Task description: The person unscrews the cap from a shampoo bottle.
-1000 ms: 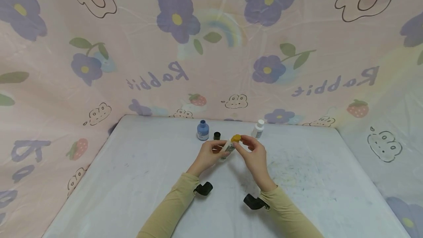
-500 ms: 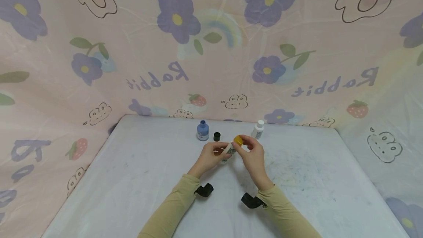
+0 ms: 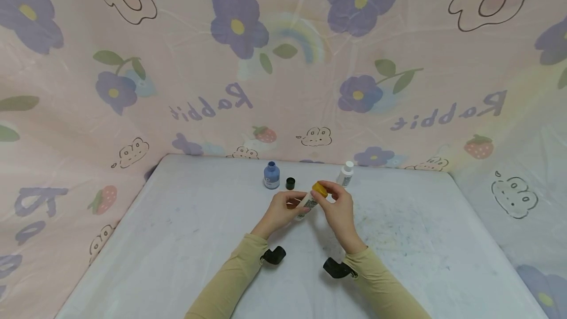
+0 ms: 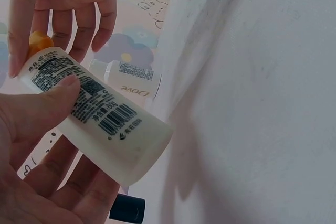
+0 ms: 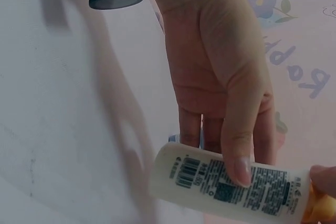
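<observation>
My left hand holds a white plastic bottle by its body, thumb over the printed label and fingers behind. The bottle is tilted, its base toward the lower left in the head view. At its upper end my right hand pinches the orange-yellow cap between thumb and fingers. In the left wrist view the cap sits at the bottle's end, partly hidden by the right hand. The right wrist view shows the left hand around the bottle and a right fingertip at the cap.
Behind the hands stands a blue bottle with an open neck, beside a black cap. Farther right is a white Dove bottle with its cap on. A patterned curtain rises behind the white table.
Both hands have shifted slightly toward me with the bottle. The right fingers have changed position on the yellow cap, which has turned and moved a little right. The standing bottles have stayed put.
</observation>
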Tool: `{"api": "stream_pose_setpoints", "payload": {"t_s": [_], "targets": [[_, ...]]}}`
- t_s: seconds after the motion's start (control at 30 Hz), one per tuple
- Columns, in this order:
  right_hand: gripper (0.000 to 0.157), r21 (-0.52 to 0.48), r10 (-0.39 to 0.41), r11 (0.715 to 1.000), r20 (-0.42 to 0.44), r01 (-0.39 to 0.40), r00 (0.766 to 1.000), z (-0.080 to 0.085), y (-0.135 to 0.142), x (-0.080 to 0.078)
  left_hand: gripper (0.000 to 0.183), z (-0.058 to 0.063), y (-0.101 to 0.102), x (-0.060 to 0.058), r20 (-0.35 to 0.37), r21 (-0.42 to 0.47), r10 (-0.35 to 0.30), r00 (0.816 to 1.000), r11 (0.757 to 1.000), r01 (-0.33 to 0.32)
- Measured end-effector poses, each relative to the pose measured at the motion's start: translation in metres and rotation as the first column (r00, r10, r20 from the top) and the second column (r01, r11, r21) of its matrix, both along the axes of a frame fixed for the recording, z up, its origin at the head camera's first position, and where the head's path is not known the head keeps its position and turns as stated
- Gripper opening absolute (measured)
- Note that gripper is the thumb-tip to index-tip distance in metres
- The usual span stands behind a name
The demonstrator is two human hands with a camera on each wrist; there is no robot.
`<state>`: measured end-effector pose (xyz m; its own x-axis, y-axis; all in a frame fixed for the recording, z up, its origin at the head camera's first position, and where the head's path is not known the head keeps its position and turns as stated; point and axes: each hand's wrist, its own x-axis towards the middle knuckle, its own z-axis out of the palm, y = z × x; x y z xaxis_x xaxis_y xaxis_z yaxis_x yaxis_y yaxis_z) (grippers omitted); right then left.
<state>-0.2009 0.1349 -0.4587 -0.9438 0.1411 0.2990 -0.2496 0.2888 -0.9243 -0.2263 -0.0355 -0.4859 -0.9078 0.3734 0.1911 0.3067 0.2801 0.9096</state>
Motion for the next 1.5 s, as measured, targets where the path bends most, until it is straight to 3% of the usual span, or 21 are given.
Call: {"api": "stream_pose_setpoints", "payload": {"t_s": [0.37, 0.53, 0.63, 0.77, 0.83, 0.93, 1.07, 1.23, 1.37, 1.5], "targets": [[0.034, -0.003, 0.072, 0.997, -0.008, -0.072, 0.997, 0.0, 0.003, 0.002, 0.039, 0.002, -0.002, 0.001, 0.021, 0.044, -0.018, 1.0, 0.999, 0.017], [0.036, -0.017, 0.155, 0.988, -0.011, -0.155, 0.988, 0.019, 0.001, 0.012, 0.037, 0.028, -0.005, 0.014, 0.017, 0.046, -0.044, 0.999, 0.998, 0.043], [0.038, -0.006, 0.197, 0.98, -0.013, -0.197, 0.98, 0.032, -0.001, 0.02, 0.038, 0.022, -0.006, 0.01, 0.021, 0.047, -0.044, 0.999, 0.998, 0.043], [0.04, 0.004, 0.23, 0.973, -0.028, -0.23, 0.973, 0.031, 0.001, 0.018, 0.04, 0.002, -0.005, -0.002, 0.033, 0.039, -0.024, 0.999, 0.999, 0.023], [0.041, 0.005, 0.236, 0.972, -0.024, -0.236, 0.971, 0.031, 0.001, 0.017, 0.04, 0.001, -0.005, -0.002, 0.026, 0.038, -0.019, 0.999, 0.999, 0.018], [0.042, -0.008, 0.204, 0.979, -0.014, -0.204, 0.979, 0.029, 0.002, 0.015, 0.039, 0.001, -0.005, -0.002, 0.022, 0.034, -0.011, 1.0, 0.999, 0.01], [0.044, -0.037, 0.083, 0.996, 0.019, -0.083, 0.996, 0.015, 0.006, 0.008, 0.039, 0.002, -0.005, -0.002, 0.023, 0.014, 0.008, 1.0, 1.0, -0.008], [0.049, -0.041, -0.012, 0.999, 0.076, 0.015, 0.997, 0.002, 0.008, 0.004, 0.039, 0.003, -0.006, -0.003, 0.025, 0.01, 0.034, 0.999, 0.999, -0.035], [0.051, -0.047, -0.021, 0.999, 0.095, 0.025, 0.995, 0.005, 0.005, 0.008, 0.038, 0.002, -0.006, -0.004, 0.018, 0.02, 0.048, 0.999, 0.999, -0.048], [0.048, -0.053, -0.019, 0.998, 0.08, 0.024, 0.997, 0.021, -0.002, 0.018, 0.038, 0.001, -0.006, -0.005, 0.01, 0.022, 0.049, 0.999, 0.999, -0.049]]}}
